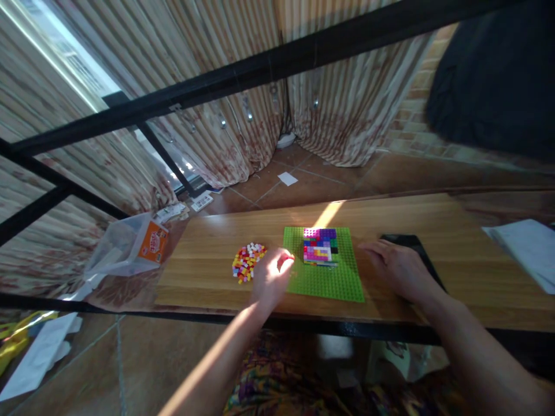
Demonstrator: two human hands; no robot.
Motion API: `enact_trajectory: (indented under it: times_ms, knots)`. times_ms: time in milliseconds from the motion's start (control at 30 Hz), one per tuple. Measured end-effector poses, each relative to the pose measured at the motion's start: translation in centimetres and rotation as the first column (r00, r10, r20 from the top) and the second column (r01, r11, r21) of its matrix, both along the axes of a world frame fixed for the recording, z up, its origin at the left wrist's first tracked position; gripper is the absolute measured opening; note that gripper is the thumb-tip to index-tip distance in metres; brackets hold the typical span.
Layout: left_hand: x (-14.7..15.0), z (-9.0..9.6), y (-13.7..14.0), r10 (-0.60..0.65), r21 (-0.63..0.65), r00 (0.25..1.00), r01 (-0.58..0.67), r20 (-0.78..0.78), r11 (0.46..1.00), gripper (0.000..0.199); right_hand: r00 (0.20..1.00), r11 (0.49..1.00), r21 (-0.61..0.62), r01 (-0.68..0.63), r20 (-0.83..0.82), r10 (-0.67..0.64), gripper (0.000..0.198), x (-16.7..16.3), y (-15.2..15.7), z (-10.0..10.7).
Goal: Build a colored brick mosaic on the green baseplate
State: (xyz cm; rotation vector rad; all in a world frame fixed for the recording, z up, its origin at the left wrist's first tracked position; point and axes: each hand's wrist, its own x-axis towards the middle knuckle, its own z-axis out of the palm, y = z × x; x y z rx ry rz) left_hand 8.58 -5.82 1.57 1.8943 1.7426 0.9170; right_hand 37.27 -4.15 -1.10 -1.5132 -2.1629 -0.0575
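A green studded baseplate [323, 289] lies on the wooden table. On its upper middle stands a block of multicoloured toy bricks [319, 245], with purple, pink, blue, red and yellow parts. My left hand [272, 276] is closed in a pinch at the plate's left edge, with what looks like a small red brick [292, 257] at the fingertips. Just left of that hand is a pile of loose small bricks [246, 263], partly hidden by it. To the right of the plate, my right hand [401, 267] is held with fingers stretched towards it, holding nothing visible.
Beneath and behind my right hand lies a dark flat device [427, 260]. A clear plastic box [124, 245] with an orange label stands left of the table [195, 266]. White papers [524, 248] lie at the right. A black metal bar [243, 81] crosses before the curtains.
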Motion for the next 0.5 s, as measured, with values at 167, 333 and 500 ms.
enact_trajectory:
  times_ms: [167,333,500]
  knots:
    - [3.1,0.7,3.3,-0.156,0.089,0.981,0.167,-0.116,0.982,0.01,1.0,0.999,-0.037,0.018,0.002,-0.018,0.029,0.3,0.1,0.1]
    - [4.1,-0.2,5.3,-0.169,0.114,0.969,0.191,-0.179,0.975,0.013,1.0,0.998,-0.049,0.024,-0.019,-0.025,0.028,0.7,0.1,0.3]
    - [4.1,-0.9,5.6,-0.227,0.172,0.954,0.262,-0.195,0.95,0.016,0.999,0.998,-0.049,0.033,-0.012,-0.034,0.029,0.6,0.1,0.5]
